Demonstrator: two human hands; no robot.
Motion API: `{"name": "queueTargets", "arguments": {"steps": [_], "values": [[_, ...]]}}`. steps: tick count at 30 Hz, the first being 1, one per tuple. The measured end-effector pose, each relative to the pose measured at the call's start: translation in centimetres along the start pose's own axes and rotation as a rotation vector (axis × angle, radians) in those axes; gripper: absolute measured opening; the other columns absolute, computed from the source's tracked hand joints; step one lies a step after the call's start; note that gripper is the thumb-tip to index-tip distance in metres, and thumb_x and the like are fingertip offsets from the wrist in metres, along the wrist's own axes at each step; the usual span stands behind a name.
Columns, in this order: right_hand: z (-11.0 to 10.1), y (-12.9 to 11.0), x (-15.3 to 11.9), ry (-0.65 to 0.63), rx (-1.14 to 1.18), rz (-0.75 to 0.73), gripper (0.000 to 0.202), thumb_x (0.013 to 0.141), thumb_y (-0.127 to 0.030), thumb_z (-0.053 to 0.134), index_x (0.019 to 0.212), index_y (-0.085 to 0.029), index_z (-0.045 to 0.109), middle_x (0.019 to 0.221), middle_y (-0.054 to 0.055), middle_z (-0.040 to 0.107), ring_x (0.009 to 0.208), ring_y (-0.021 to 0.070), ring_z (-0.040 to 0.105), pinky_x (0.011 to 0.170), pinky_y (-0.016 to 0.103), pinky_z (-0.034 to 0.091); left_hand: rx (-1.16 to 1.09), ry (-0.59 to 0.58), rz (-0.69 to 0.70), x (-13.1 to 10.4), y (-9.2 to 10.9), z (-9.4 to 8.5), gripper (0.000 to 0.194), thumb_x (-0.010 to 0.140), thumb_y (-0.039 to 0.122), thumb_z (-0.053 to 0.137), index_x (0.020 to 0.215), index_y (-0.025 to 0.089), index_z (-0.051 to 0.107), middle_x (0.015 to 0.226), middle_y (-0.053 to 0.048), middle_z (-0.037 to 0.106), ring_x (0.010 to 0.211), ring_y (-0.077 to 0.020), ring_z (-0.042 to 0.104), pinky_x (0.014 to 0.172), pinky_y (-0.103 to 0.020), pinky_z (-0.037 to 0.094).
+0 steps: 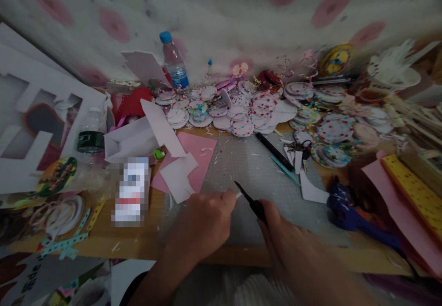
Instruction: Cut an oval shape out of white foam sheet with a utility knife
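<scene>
Above the grey cutting mat (238, 168), my right hand (286, 246) is closed round the black handle of a craft knife (254, 204). Its thin dark blade points up and to the left. My left hand (207, 218) is closed, pinching a small white piece (239, 195) whose tip pokes out beside the thumb. The blade tip is close to this piece; whether they touch I cannot tell. Just beyond my left hand, white card cut-offs (177, 175) lie on a pink sheet (203, 152). White shavings are scattered over the mat.
At the back are piles of dotted round discs (241, 112) and a blue-capped bottle (174, 60). A black pen-like tool (274, 152), keys (304, 149) and a blue glue gun (345, 209) lie to the right. Leftward are a phone (131, 191) and an open white box (131, 138).
</scene>
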State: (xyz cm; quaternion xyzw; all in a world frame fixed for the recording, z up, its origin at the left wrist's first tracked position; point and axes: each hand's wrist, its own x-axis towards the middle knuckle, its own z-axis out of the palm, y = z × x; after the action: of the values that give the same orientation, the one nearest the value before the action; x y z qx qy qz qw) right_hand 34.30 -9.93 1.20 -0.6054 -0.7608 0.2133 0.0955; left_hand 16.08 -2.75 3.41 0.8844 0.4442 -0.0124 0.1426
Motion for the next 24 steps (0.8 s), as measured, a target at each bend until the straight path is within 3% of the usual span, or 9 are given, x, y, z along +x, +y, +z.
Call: {"name": "queueTargets", "arguments": {"steps": [12,20,24], "values": [[0.8,0.8,-1.3,-0.072,0.093,0.133,0.015,0.095,-0.023,0.029,0.105,-0.022,0.04,0.063,0.005,0.07,0.043,0.0237,0.066,0.035,0.026,0.015,-0.066,-0.041,-0.126,1.3,0.4,-0.8,0.018,0.09,0.014,0.043,0.083,0.021,0.058,0.072,-0.003,0.071,0.069,-0.0219,0.069,0.051,-0.027,0.031],[1.3,0.3,-0.8,-0.098,-0.033,0.176,0.016,0.093,-0.017,0.028,0.103,-0.021,0.04,0.06,0.007,0.067,0.041,0.0251,0.065,0.037,0.026,0.009,-0.009,-0.066,-0.056,1.6,0.5,-1.1,0.018,0.09,0.013,0.042,0.083,0.02,0.057,0.07,-0.004,0.07,0.068,-0.0238,0.07,0.049,-0.029,0.031],[0.8,-0.1,-0.1,-0.189,-0.091,0.197,0.019,0.089,-0.01,0.034,0.102,-0.021,0.043,0.061,0.006,0.068,0.048,0.0249,0.068,0.037,0.027,0.011,0.014,-0.084,-0.041,1.5,0.8,-1.0,0.018,0.086,0.008,0.043,0.085,0.02,0.057,0.07,-0.003,0.07,0.066,-0.0214,0.069,0.049,-0.028,0.032]]}}
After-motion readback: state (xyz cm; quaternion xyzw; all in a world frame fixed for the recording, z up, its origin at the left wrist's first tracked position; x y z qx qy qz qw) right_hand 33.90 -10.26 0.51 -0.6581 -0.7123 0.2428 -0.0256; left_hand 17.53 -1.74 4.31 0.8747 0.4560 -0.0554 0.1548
